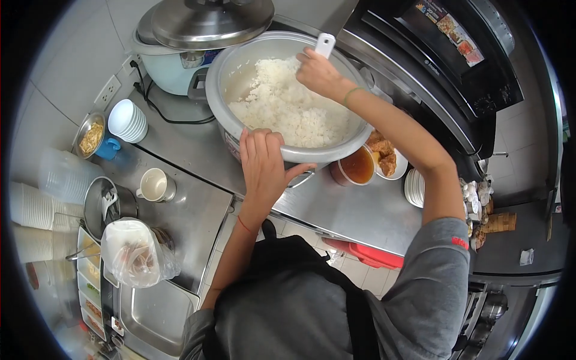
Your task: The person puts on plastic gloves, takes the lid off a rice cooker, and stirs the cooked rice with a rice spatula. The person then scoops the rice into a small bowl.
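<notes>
A large rice cooker (217, 111) stands uncovered on the steel counter, partly filled with cooked white rice (312, 123). The rice is heaped toward the near side, and some bare inner wall shows at the left. My left hand (264, 157) grips the near rim, fingers over the edge and thumb along the outside. Over the far right part of the pot, my right hand (320, 75) is closed around a white rice paddle (325, 44). Its handle end sticks up past my fingers; the blade is hidden by my hand and the rice.
A metal lid (210, 21) rests on a pale blue cooker (165, 69) behind. Right of the pot are a tub of reddish sauce (355, 165) and fried pieces (384, 159). At left stand stacked white bowls (127, 120), a mug (156, 185) and a plastic bag (135, 252).
</notes>
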Demonstrator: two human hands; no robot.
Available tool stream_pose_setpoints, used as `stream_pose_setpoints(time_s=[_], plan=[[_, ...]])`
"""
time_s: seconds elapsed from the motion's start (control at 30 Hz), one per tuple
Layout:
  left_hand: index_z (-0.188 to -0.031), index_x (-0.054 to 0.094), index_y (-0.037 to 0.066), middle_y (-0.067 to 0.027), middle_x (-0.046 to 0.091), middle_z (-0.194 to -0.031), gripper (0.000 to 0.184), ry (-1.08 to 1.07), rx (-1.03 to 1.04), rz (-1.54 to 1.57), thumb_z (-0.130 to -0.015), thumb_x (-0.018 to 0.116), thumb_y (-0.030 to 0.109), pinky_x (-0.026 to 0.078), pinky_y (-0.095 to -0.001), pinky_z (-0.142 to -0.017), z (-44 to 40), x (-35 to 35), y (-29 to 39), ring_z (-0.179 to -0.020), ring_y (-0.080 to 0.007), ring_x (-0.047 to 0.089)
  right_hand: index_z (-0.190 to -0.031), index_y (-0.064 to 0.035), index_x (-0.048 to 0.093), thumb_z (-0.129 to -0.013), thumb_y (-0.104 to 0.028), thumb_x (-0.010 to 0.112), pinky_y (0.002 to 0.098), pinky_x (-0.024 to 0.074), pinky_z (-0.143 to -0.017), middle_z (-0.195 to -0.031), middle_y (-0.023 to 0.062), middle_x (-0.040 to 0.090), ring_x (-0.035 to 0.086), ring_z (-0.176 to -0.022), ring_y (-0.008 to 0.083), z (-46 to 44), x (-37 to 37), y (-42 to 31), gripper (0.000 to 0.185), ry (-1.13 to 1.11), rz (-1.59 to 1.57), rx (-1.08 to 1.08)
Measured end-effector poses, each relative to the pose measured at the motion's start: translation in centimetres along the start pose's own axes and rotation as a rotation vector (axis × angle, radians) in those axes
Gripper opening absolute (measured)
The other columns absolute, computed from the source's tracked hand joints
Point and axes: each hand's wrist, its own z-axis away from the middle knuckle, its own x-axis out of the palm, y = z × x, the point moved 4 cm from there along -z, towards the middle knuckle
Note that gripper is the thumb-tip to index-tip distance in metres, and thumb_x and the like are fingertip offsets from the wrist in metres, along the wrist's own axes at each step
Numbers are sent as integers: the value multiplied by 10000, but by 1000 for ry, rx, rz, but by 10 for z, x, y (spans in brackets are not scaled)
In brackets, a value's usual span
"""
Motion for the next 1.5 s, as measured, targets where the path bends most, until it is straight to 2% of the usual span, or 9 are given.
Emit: stream_pose_setpoints(time_s=[0.1, 0.2, 0.33, 0.43, 0.8, 1.1, 1.33, 1.43, 1.5], plan=[[-911, 457, 16, -141, 452, -928, 654, 24, 37, 9, -620, 677, 559, 277, -511, -986, -1, -2, 1, -936, -309, 450, -605, -162, 649, -673, -166, 601, 286, 324, -865, -658, -27, 628, 510, -902, 134, 12, -37, 6, 83, -59, -14, -159], [-923, 450, 0, -141, 422, -923, 671, 0, 51, 28, -635, 680, 561, 271, -540, -969, -2, -4, 2, -928, -334, 434, -633, -156, 650, -682, -163, 603, 295, 322, -871, -689, -24, 638, 511, -912, 131, -4, -28, 29, 68, -10, -37, -211], [-901, 458, 8, -145, 446, -910, 628, -21, 49, 8, -650, 672, 542, 277, -510, -985, -1, -4, 2, -903, -315, 455, -613, -173, 646, -727, -193, 569, 303, 320, -842, -646, -41, 624, 495, -910, 143, -54, 6, 58, 139, 230, 90, 60], [-891, 459, 9, -141, 443, -901, 623, -13, 49, 3, -657, 665, 548, 277, -506, -984, -3, -7, 4, -903, -312, 455, -650, -160, 646, -741, -202, 560, 307, 327, -817, -653, -38, 625, 481, -895, 143, -72, 32, 59, 132, 265, 119, 163], [-912, 453, -8, -138, 415, -930, 688, -31, 31, 10, -646, 656, 592, 261, -532, -983, 0, -2, 1, -949, -329, 425, -699, -137, 649, -755, -172, 564, 322, 314, -875, -675, -21, 645, 487, -951, 139, -47, 41, 45, 108, 133, -54, 133], [-913, 451, -12, -128, 402, -906, 686, -23, 43, 1, -649, 656, 587, 266, -523, -984, 0, -2, 2, -926, -319, 422, -682, -134, 647, -738, -157, 564, 318, 313, -870, -663, -5, 641, 513, -939, 134, -25, 19, 15, 102, 113, -135, 36], [-903, 445, -10, -126, 398, -903, 670, -9, 46, 0, -652, 659, 574, 273, -524, -978, -1, -5, 4, -916, -318, 419, -639, -136, 626, -702, -152, 592, 302, 339, -842, -615, -28, 603, 521, -881, 138, -11, -50, 3, 73, 70, -133, -149], [-901, 443, -8, -126, 397, -905, 666, 0, 56, 12, -652, 661, 570, 274, -528, -976, -2, -6, 5, -912, -318, 419, -608, -143, 629, -682, -152, 595, 299, 347, -836, -566, -39, 563, 522, -863, 140, 2, -99, -10, 81, 170, -72, -172], [-903, 441, -6, -127, 398, -902, 663, -15, 45, 8, -652, 664, 566, 273, -531, -976, 1, -5, 4, -910, -322, 420, -594, -144, 630, -673, -152, 595, 299, 349, -838, -564, -37, 562, 524, -872, 141, 6, -77, -45, 87, 145, -73, -159]])
